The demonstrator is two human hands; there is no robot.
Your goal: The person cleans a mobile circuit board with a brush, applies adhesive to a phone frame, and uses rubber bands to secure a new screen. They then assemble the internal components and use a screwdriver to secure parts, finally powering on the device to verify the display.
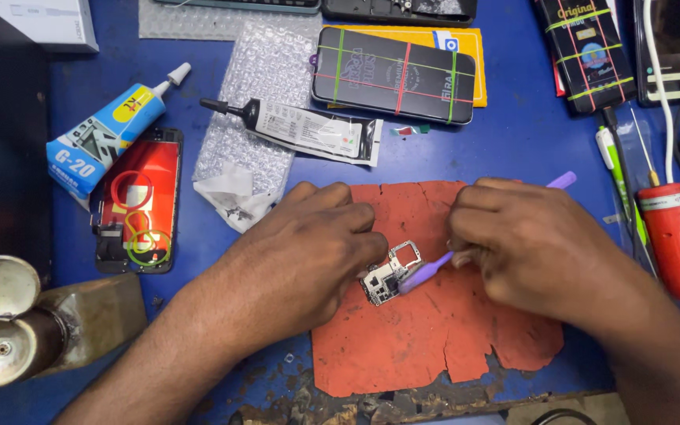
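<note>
Both hands crowd it: left hand (308, 236) pinching the circuit board (389, 274), right hand (537, 244) gripping a purple brush (426, 271) that might snag parts.

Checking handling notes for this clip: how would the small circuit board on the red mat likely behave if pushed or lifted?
The circuit board is thin and small, so probably light and stiff. It looks fragile: bare parts and a cut-out frame. Lying flat on the red mat, it would likely slide, not roll; the left hand steadies it while the right hand works a purple tool.

Blue glue tube (108, 134) at left; black tube (301, 130) on bubble wrap – banded black screen (393, 75) behind
</note>
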